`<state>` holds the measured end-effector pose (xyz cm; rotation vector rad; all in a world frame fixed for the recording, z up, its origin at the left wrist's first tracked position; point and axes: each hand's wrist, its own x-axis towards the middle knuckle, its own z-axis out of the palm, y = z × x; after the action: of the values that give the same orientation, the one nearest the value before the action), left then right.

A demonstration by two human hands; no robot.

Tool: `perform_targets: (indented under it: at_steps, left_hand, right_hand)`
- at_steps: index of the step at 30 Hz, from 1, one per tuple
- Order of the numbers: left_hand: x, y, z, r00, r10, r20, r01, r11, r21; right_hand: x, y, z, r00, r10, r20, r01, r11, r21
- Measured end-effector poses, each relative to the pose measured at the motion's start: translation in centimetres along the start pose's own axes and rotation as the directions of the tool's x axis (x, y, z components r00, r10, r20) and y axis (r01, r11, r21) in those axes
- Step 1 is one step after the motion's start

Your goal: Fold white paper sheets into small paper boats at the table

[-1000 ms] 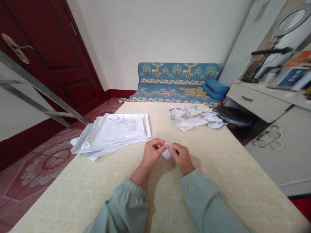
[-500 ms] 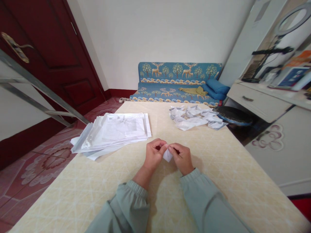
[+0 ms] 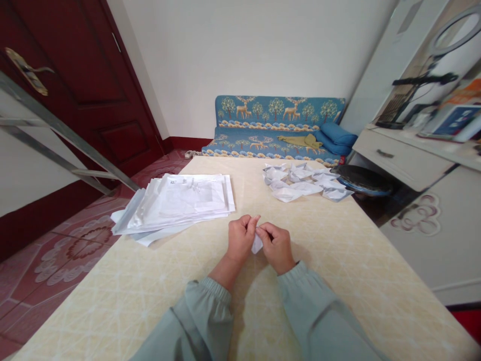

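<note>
A small folded piece of white paper [image 3: 257,244] is pinched between my two hands, just above the table. My left hand [image 3: 241,235] is closed on its left side, thumb pointing up along the index finger. From the right, my right hand [image 3: 277,245] grips the upper edge between thumb and index finger. The fingers hide much of the paper, and its exact folded shape cannot be made out. Beyond my left hand lies a stack of white paper sheets [image 3: 191,198]. Several folded paper pieces [image 3: 296,189] sit together at the far right of the table.
The table [image 3: 180,281] has a pale yellow patterned cover. Behind it stands a blue sofa [image 3: 259,135] with a deer print. A metal ladder [image 3: 75,135] leans near the red door [image 3: 93,65] on the left. A white cabinet [image 3: 421,220] stands at the right.
My left thumb has shifted upward and now points up beside the paper. My right hand has moved slightly left, and the paper has turned a little between the fingers.
</note>
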<state>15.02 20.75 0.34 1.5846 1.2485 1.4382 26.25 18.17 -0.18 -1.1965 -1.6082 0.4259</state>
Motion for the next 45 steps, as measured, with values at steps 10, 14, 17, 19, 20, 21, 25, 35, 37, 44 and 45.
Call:
perform_targets:
  at_steps: [10,14,17,19,20,21,25,35,37,44,45]
  left_hand:
    - [0.4,-1.4,0.4,0.932,-0.168,0.321,0.248,0.942,-0.228]
    - [0.3,-1.3,0.1,0.854,-0.185,0.486,0.336,0.910,-0.243]
    - [0.2,-1.1,-0.2,0.801,-0.216,0.559,0.394,0.893,-0.219]
    - [0.1,-0.9,-0.2,0.784,-0.217,0.581,0.421,0.874,-0.242]
    - [0.1,-0.8,-0.1,0.782,-0.219,0.584,0.438,0.859,-0.264]
    - [0.0,-0.7,0.0,0.787,-0.226,0.575,0.454,0.843,-0.289]
    - [-0.1,-0.8,0.6,0.860,-0.283,0.424,0.460,0.789,-0.407]
    - [0.2,-1.4,0.3,0.973,-0.149,0.177,0.193,0.945,-0.263]
    - [0.1,-1.3,0.4,0.954,-0.152,0.260,0.225,0.934,-0.277]
    - [0.1,-1.0,0.4,0.903,-0.231,0.362,0.348,0.886,-0.305]
    - [0.1,-1.0,0.4,0.902,-0.233,0.364,0.350,0.887,-0.302]
  right_hand:
    - [0.2,1.5,0.2,0.978,0.204,-0.038,-0.193,0.961,0.196]
    - [0.5,2.2,-0.4,0.955,0.261,-0.144,-0.233,0.954,0.188]
    - [0.5,2.4,-0.7,0.934,0.282,-0.218,-0.245,0.952,0.182]
    - [0.5,2.3,-0.7,0.915,0.298,-0.272,-0.249,0.947,0.201]
    - [0.4,2.2,-0.7,0.905,0.308,-0.294,-0.252,0.944,0.216]
    - [0.4,2.2,-0.7,0.895,0.321,-0.310,-0.256,0.938,0.232]
    - [0.5,1.6,-0.4,0.870,0.404,-0.284,-0.302,0.890,0.341]
    - [0.6,0.8,0.2,0.881,0.471,-0.031,-0.396,0.773,0.495]
    - [0.6,1.0,0.1,0.880,0.471,-0.058,-0.383,0.777,0.499]
    - [0.5,1.5,-0.3,0.897,0.410,-0.165,-0.334,0.873,0.356]
    - [0.5,1.5,-0.4,0.893,0.413,-0.177,-0.335,0.874,0.351]
